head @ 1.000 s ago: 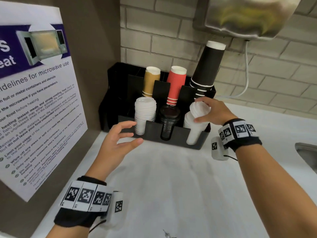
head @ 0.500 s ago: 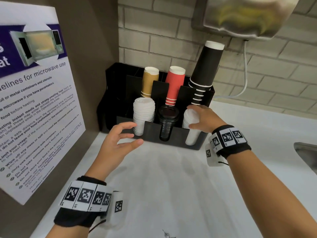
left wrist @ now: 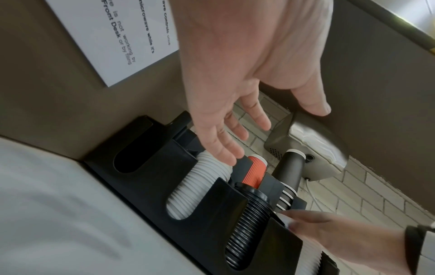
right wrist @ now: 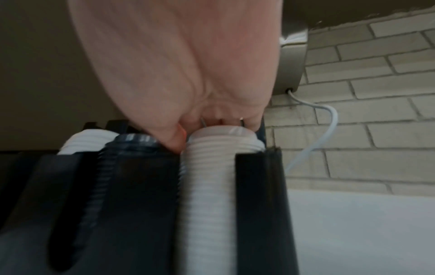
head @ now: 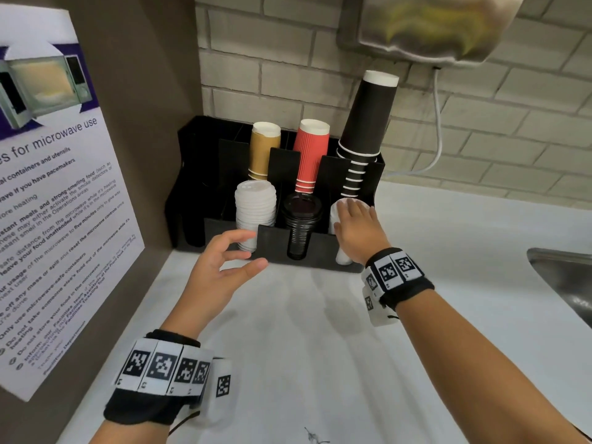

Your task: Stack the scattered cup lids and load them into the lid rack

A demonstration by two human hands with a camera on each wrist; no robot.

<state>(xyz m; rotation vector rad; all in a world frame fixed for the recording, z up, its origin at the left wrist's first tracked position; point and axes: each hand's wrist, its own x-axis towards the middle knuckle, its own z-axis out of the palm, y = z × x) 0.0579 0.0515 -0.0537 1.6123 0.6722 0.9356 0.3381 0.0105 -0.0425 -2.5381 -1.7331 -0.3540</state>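
Note:
A black lid rack (head: 275,245) stands in the counter's back corner. Its front slots hold a tall white lid stack (head: 255,206), a black lid stack (head: 301,219) and a second white lid stack (head: 341,257) on the right. My right hand (head: 355,225) lies flat on top of that right stack (right wrist: 209,176) and presses on it, with the thumb down beside it. My left hand (head: 224,267) hovers in front of the rack with fingers spread and loosely curved, holding nothing. In the left wrist view its palm (left wrist: 247,93) faces the rack (left wrist: 153,186).
Gold cups (head: 264,149), red cups (head: 310,155) and tall black cups (head: 368,123) stand upside down in the rack's back slots. A poster (head: 48,203) covers the left wall. A steel sink (head: 563,277) is at the right, a metal dispenser (head: 432,27) overhead.
My right hand has come down with the white lids into the right slot and now lies flat on the stack. The left hand has barely moved.

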